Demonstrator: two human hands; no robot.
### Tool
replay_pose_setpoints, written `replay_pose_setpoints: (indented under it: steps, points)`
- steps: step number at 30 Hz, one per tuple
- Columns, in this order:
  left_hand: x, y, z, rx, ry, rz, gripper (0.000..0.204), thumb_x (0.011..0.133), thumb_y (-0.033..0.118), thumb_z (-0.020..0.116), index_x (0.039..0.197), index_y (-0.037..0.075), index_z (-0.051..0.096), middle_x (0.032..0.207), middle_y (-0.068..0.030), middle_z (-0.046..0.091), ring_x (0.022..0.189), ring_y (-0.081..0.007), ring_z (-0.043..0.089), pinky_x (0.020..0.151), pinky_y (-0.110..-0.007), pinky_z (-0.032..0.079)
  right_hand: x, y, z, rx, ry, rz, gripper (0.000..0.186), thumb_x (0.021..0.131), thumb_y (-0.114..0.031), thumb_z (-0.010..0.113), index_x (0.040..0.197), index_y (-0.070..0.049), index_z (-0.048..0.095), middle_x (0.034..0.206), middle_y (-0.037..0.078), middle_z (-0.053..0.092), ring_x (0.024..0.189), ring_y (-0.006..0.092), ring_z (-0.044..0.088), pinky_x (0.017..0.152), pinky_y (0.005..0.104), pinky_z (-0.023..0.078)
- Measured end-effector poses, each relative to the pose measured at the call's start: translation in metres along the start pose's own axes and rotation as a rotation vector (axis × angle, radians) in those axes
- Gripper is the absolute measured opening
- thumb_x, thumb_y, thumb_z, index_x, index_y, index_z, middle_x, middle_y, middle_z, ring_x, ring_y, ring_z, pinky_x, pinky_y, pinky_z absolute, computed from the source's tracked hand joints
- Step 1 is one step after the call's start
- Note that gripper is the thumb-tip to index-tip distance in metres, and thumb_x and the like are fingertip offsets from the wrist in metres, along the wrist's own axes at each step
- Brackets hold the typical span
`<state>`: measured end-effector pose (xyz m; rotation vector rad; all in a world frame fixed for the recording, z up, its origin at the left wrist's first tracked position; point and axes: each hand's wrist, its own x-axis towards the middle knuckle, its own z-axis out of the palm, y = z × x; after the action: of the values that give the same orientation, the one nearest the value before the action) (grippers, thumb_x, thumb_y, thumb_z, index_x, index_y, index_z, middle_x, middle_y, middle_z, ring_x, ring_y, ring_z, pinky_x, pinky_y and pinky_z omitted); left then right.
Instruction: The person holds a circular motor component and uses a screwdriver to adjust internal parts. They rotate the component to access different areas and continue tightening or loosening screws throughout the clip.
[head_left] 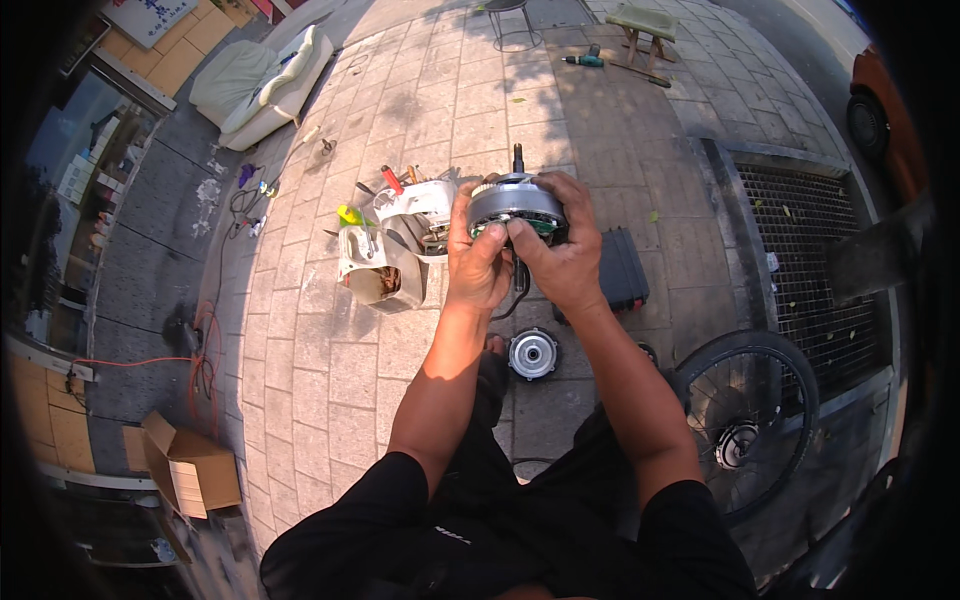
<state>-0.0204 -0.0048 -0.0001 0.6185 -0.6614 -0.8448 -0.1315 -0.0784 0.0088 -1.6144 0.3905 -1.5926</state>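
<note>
I hold a round silver hub motor (515, 200) in both hands at the centre of the head view. A dark axle points up from it, green parts show along its lower rim, and a black cable hangs below. My left hand (478, 255) grips its left side, thumb against the lower front. My right hand (565, 250) grips the right side, its thumb also at the front near the other thumb. Below them, a round silver cover plate (533, 354) lies on the paving between my feet.
Tool-filled plastic containers (380, 250) stand left; a black case (620, 270) and spoked wheel (740, 400) lie right, beside a metal grate (820, 260). Farther off are an armchair (255, 85), stool (645, 30) and drill (585, 60). An orange cord (140, 360) and cardboard box (190, 460) lie left.
</note>
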Motion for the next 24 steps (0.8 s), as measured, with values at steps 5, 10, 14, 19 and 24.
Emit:
replay_pose_setpoints:
  steps: [5,10,14,19,24]
  points:
    - [0.0019,0.0004,0.0054,-0.013,-0.038,0.018,0.082,0.087,0.019,0.084,0.156,0.014,0.040,0.151,-0.0125,0.052,0.136,-0.0293,0.055,0.113,-0.045,0.049,0.0005,-0.0015,-0.0013,0.015,0.009,-0.024,0.059,0.079,-0.017,0.087,0.131,-0.004,0.063,0.133,0.019,0.059,0.120,0.0328,0.063,0.100,0.0426,0.054]
    - [0.0018,0.0032,0.0039,-0.077,-0.080,0.027,0.083,0.085,0.013,0.086,0.154,0.011,0.041,0.151,-0.0103,0.051,0.132,-0.0269,0.058,0.104,-0.039,0.056,-0.0008,-0.0010,0.0003,0.023,0.008,-0.049,0.062,0.077,-0.017,0.089,0.132,-0.004,0.063,0.133,0.019,0.059,0.121,0.0333,0.063,0.100,0.0429,0.055]
    - [0.0013,0.0034,0.0028,-0.084,-0.098,0.034,0.081,0.087,0.011,0.085,0.154,0.012,0.041,0.154,-0.0097,0.049,0.135,-0.0275,0.056,0.107,-0.039,0.056,-0.0008,-0.0024,0.0009,0.034,0.004,-0.055,0.062,0.076,-0.018,0.089,0.131,-0.004,0.064,0.133,0.019,0.059,0.120,0.0341,0.063,0.099,0.0431,0.056]
    - [0.0017,0.0046,0.0026,-0.110,-0.136,0.038,0.078,0.088,0.009,0.084,0.154,0.012,0.042,0.158,-0.0102,0.045,0.138,-0.0290,0.054,0.110,-0.042,0.054,0.0006,-0.0056,0.0000,0.001,-0.001,-0.090,0.062,0.075,-0.018,0.089,0.130,-0.005,0.063,0.133,0.019,0.058,0.119,0.0346,0.063,0.098,0.0431,0.056]
    - [0.0007,0.0073,0.0082,-0.037,-0.117,0.053,0.081,0.085,0.020,0.087,0.153,0.016,0.044,0.157,-0.0114,0.046,0.141,-0.0308,0.051,0.116,-0.046,0.049,-0.0008,-0.0091,-0.0025,-0.012,-0.051,-0.088,0.060,0.084,-0.021,0.086,0.135,-0.003,0.059,0.140,0.019,0.056,0.126,0.0311,0.060,0.105,0.0422,0.051]
